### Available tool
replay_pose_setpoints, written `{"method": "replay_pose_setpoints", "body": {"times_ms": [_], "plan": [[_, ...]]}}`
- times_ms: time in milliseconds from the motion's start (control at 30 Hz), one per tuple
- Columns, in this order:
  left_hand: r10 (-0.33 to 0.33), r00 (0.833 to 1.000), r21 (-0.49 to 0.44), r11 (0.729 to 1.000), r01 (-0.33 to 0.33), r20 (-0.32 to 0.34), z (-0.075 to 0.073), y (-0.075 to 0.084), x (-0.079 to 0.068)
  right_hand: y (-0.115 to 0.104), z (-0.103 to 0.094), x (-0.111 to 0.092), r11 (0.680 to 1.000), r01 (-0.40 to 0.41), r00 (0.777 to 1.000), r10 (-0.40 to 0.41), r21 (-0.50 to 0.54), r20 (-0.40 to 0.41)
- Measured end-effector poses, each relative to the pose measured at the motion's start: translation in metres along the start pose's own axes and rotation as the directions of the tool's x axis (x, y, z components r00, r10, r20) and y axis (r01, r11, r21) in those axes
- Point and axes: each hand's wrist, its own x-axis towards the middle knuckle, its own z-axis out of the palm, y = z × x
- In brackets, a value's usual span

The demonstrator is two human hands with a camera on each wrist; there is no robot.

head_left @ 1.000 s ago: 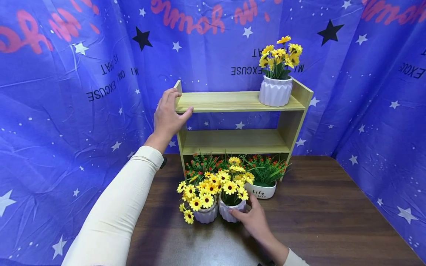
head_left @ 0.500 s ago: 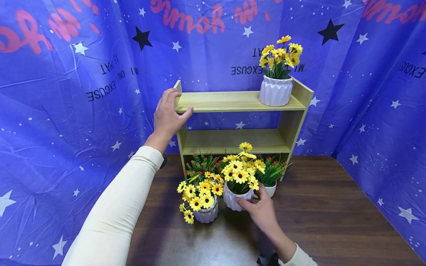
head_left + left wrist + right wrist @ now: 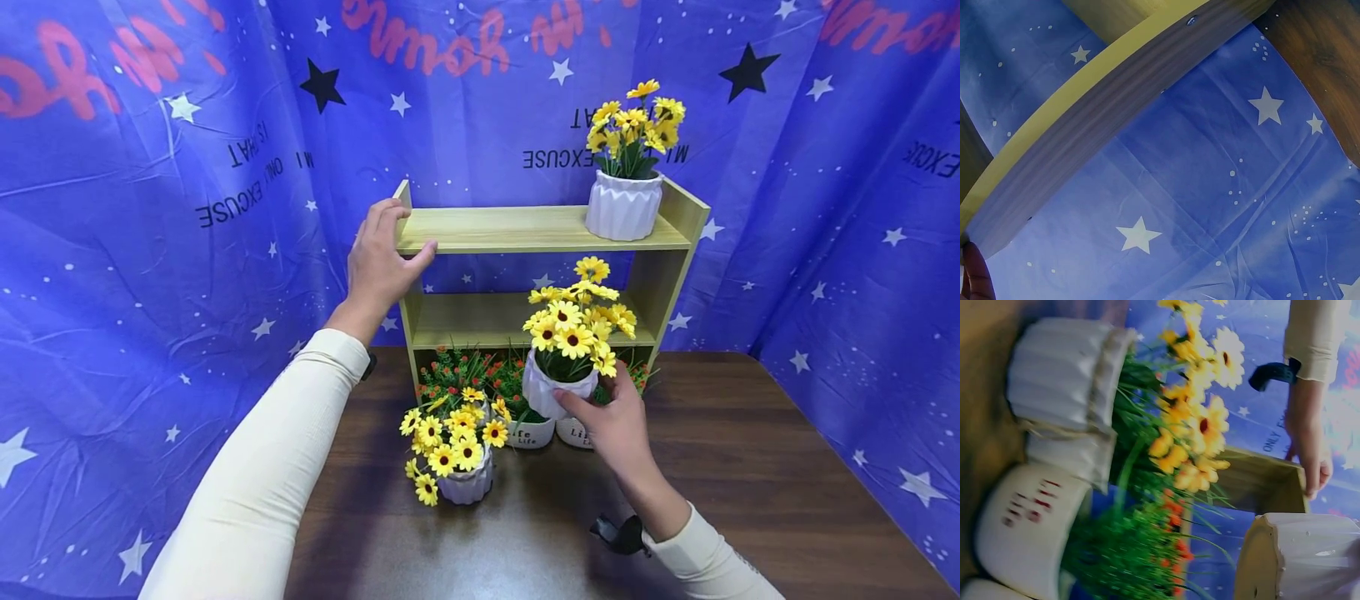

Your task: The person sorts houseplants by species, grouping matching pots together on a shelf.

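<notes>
My right hand (image 3: pixel 621 425) grips a ribbed white flowerpot (image 3: pixel 553 390) of yellow daisies (image 3: pixel 573 325), thumb on its front. It is raised off the table, before the middle shelf. In the right wrist view the held pot's base (image 3: pixel 1319 556) shows at lower right. My left hand (image 3: pixel 381 258) holds the left side panel of a wooden shelf rack (image 3: pixel 495 229), thumb reaching over the top board; a fingertip (image 3: pixel 977 272) shows at the panel in the left wrist view. Another pot of yellow daisies (image 3: pixel 465 483) stands on the table.
A third daisy pot (image 3: pixel 624 204) sits at the top shelf's right end. White planters (image 3: pixel 532 433) with green grass and red blooms stand at the rack's bottom. The brown table (image 3: pixel 750 467) meets a blue star-printed curtain (image 3: pixel 480 125) behind and at the sides.
My right hand has lifted the flowerpot from beside the other daisy pot, up and to the right, uncovering a planter behind. The left hand has stayed at the rack.
</notes>
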Motion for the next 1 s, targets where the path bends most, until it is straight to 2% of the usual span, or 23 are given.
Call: {"method": "replay_pose_setpoints", "body": {"times_ms": [133,367,700,800,1000], "plan": [[0.005,1.0,0.004,1.0,-0.005,0.004,-0.001,0.0,0.001,-0.015,-0.002,0.013,0.998,0.066,0.998,-0.066,-0.007,-0.005],[0.004,1.0,0.01,1.0,-0.004,0.006,-0.002,0.001,0.0,-0.047,-0.002,0.036,0.982,0.178,0.984,-0.177,0.065,-0.028],[0.01,1.0,-0.003,1.0,-0.01,0.005,0.0,0.0,0.001,-0.089,0.001,0.078,0.935,0.342,0.938,-0.335,0.092,-0.085],[0.012,1.0,-0.006,1.0,-0.012,0.003,0.0,0.001,0.0,-0.098,0.004,0.09,0.934,0.341,0.939,-0.333,0.108,-0.088],[0.004,1.0,-0.001,1.0,-0.004,0.004,-0.002,0.001,-0.001,-0.108,0.01,0.112,0.965,0.252,0.965,-0.245,0.074,-0.092]]}}
